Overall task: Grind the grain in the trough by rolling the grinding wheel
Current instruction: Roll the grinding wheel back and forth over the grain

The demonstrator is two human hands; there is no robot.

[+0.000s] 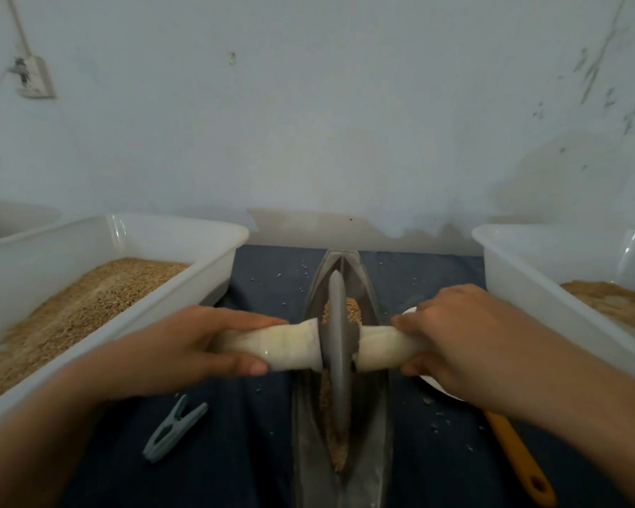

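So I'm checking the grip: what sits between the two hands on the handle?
In the head view, the grinding wheel stands upright in the trough, between the left hand and right hand.

Upright grinding wheel (338, 346) in grain-filled trough (374, 416)

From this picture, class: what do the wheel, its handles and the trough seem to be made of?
Wheel: dull grey metal, probably iron or steel, with a thin matte edge.
Handles: pale, smooth, slightly glossy, perhaps wood or a wrapped covering; unclear.
Trough: grey metal, likely steel, with a dusty sheen.
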